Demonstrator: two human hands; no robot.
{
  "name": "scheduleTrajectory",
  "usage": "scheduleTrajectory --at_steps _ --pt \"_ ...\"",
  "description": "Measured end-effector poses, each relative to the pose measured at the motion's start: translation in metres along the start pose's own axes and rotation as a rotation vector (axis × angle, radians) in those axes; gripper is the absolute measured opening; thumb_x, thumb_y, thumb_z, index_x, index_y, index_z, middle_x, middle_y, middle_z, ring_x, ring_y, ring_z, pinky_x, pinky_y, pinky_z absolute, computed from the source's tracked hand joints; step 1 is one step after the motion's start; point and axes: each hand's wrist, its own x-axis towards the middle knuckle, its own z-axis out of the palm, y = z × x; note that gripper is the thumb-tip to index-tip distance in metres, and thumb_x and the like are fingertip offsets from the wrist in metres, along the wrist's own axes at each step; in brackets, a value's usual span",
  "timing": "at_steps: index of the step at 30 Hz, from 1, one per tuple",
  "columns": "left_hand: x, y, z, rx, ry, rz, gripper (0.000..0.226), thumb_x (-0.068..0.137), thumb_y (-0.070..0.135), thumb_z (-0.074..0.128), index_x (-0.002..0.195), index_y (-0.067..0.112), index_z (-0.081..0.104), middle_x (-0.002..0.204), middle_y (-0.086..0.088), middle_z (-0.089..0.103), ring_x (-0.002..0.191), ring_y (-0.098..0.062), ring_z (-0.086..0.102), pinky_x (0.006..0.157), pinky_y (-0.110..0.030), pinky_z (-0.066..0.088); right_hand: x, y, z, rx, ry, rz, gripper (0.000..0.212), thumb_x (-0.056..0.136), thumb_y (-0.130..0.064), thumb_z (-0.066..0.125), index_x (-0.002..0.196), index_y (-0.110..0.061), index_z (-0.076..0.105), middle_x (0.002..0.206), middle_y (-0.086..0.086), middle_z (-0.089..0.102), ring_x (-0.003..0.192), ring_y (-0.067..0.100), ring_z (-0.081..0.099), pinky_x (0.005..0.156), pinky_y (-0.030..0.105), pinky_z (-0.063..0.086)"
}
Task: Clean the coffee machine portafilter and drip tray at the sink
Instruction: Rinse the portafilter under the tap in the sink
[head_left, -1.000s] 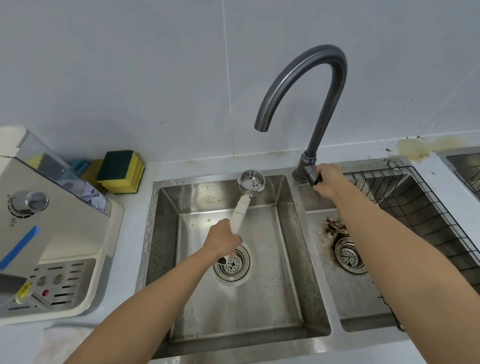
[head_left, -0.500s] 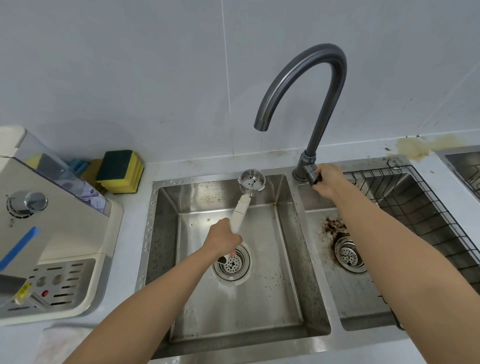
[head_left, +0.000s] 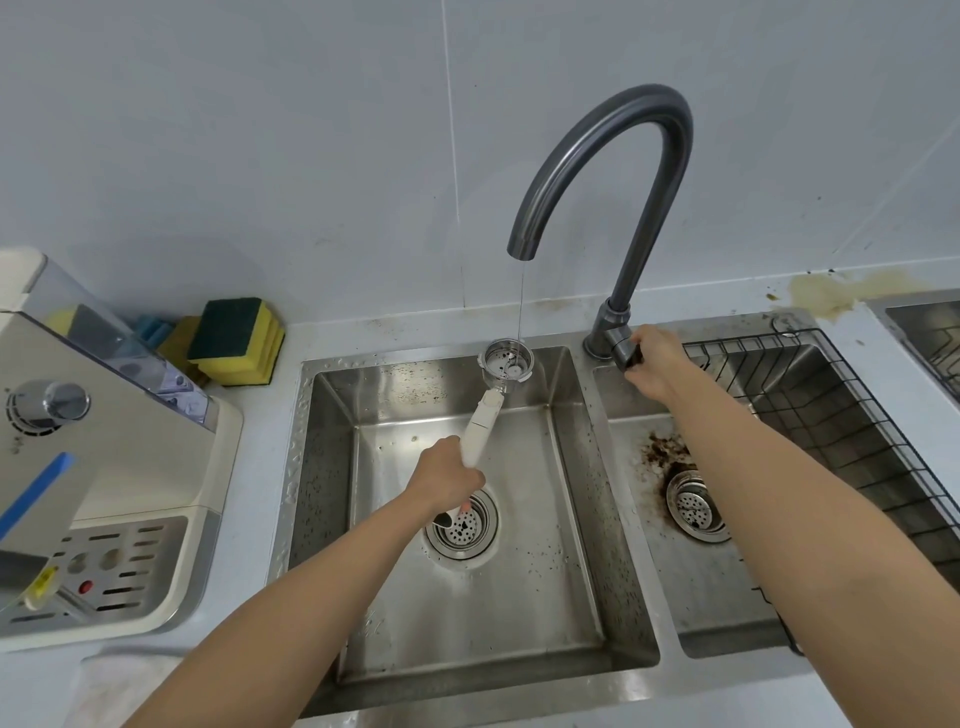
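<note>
The portafilter (head_left: 488, 410) hangs over the left sink basin (head_left: 519, 597). Its long axis runs away from the person, tilted slightly rightward, with the white handle nearest and the metal basket at the far end, open side up. A thin stream of water (head_left: 521, 301) falls from the faucet (head_left: 649, 218) into the basket. The left hand (head_left: 447, 480) has its fingers wrapped round the handle's near end. The right hand (head_left: 657, 366) grasps the faucet lever (head_left: 626, 353). The drip tray (head_left: 104, 566) sits in the coffee machine (head_left: 104, 467) at left.

— Any lettering, brand or number you can read?

— None. The coffee machine (head_left: 109, 467) has a small yellow sticker (head_left: 42, 583) beside its drip tray (head_left: 124, 564), but any print on it is too small and blurred to read.
</note>
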Motion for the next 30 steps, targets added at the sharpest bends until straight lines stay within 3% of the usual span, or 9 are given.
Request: scheduleTrajectory --at_steps 5,7,10,12,15,18,21,25,30 --pt "-0.001 -0.001 -0.001 -0.031 -0.015 0.015 0.021 0.076 0.001 0.052 0.070 0.016 0.039 0.059 -0.002 0.050 0.030 -0.008 0.048 0.046 -0.025 0.041 -0.003 0.000 -0.002 -0.164 0.022 -0.035 0.024 0.095 -0.014 0.031 0.074 -0.013 0.043 0.082 0.008 0.042 0.069 0.015 0.037 0.064 0.026 0.036" --pt "-0.001 -0.002 -0.001 -0.050 -0.027 0.020 0.020 0.076 0.001 0.052 0.071 0.016 0.040 0.059 -0.002 0.050 0.027 -0.006 0.046 0.047 -0.026 0.042 -0.006 0.000 0.000 -0.293 0.068 -0.079 0.018 0.095 -0.017 0.032 0.091 -0.010 0.048 0.093 0.011 0.043 0.074 0.017 0.039 0.071 0.030 0.039" --pt "-0.001 -0.003 -0.001 -0.069 -0.038 0.024 0.020 0.076 0.000 0.052 0.071 0.015 0.040 0.061 -0.002 0.050 0.029 -0.008 0.047 0.048 -0.026 0.042 -0.013 0.000 0.002 -0.621 0.184 -0.397 0.041 0.094 -0.016 0.038 0.132 0.000 0.037 0.127 0.020 0.044 0.108 0.029 0.047 0.088 0.036 0.039" --pt "-0.001 -0.005 -0.001 -0.084 -0.049 0.021 0.018 0.076 0.000 0.052 0.073 0.014 0.041 0.061 -0.002 0.050 0.028 -0.007 0.047 0.047 -0.026 0.042 -0.024 0.003 0.006 -0.874 0.170 -0.712 0.045 0.091 -0.013 0.045 0.134 0.001 0.037 0.140 0.022 0.034 0.130 0.035 0.034 0.105 0.039 0.030" --pt "-0.001 -0.007 0.000 -0.104 -0.059 0.018 0.017 0.076 0.000 0.052 0.075 0.013 0.042 0.061 -0.003 0.050 0.027 -0.006 0.046 0.047 -0.026 0.042 -0.044 0.013 0.014 -1.080 -0.019 -0.980 0.044 0.086 -0.007 0.051 0.129 -0.004 0.047 0.146 0.018 0.028 0.137 0.030 0.024 0.110 0.034 0.025" --pt "0.000 -0.008 -0.001 -0.111 -0.054 0.022 0.019 0.076 -0.001 0.051 0.073 0.015 0.041 0.062 -0.003 0.050 0.026 -0.005 0.046 0.047 -0.026 0.042 -0.061 0.023 0.025 -1.221 -0.244 -0.990 0.048 0.082 -0.012 0.054 0.129 -0.013 0.050 0.139 0.012 0.035 0.131 0.024 0.033 0.103 0.032 0.032" --pt "0.000 -0.008 -0.001 -0.095 -0.041 0.034 0.020 0.076 0.000 0.051 0.072 0.016 0.041 0.061 -0.002 0.051 0.026 -0.004 0.046 0.047 -0.025 0.042 -0.067 0.032 0.033 -1.419 -0.398 -0.926 0.050 0.083 -0.021 0.055 0.132 -0.020 0.048 0.139 0.009 0.033 0.131 0.024 0.028 0.104 0.035 0.033" --pt "0.000 -0.011 0.001 -0.066 -0.038 0.048 0.014 0.076 0.002 0.052 0.081 0.012 0.044 0.062 -0.002 0.052 0.028 -0.005 0.047 0.040 -0.020 0.041 -0.066 0.035 0.039 -1.623 -0.322 -0.970 0.048 0.083 -0.030 0.051 0.130 -0.020 0.049 0.141 0.009 0.032 0.132 0.028 0.026 0.104 0.038 0.030" --pt "0.000 -0.009 0.005 -0.064 -0.027 0.066 0.019 0.076 0.004 0.052 0.091 0.013 0.046 0.072 -0.003 0.054 0.036 -0.012 0.051 0.044 -0.031 0.046 -0.060 0.036 0.048 -1.760 -0.217 -0.949 0.056 0.083 -0.033 0.047 0.137 -0.019 0.036 0.145 0.012 0.025 0.135 0.029 0.021 0.105 0.041 0.028"
